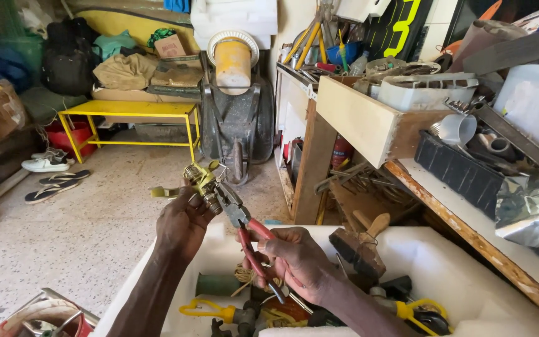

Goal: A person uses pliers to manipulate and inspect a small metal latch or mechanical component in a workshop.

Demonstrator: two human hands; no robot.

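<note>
At frame centre, our left hand (185,221) is clamped on a brass valve (199,180); our right hand (294,253) squeezes red-handled pliers (244,231) onto it, above a white box (463,281), speckled floor (94,218) and cluttered desk (469,206) at right.

— Where do my hands sit? 
— I see my left hand (185,221) at frame centre holding the valve fitting (199,180); my right hand (294,256) is lower right of it, with the pliers (244,228) reaching up-left onto the fitting. 
— And below? 
— The foam box (457,281) fills the bottom, tools inside it. 
— Around it? 
— Workbench (469,231) at right, wheelbarrow (235,118) behind at top centre, low table (129,112) upper left, sandals (54,187) before it.
</note>
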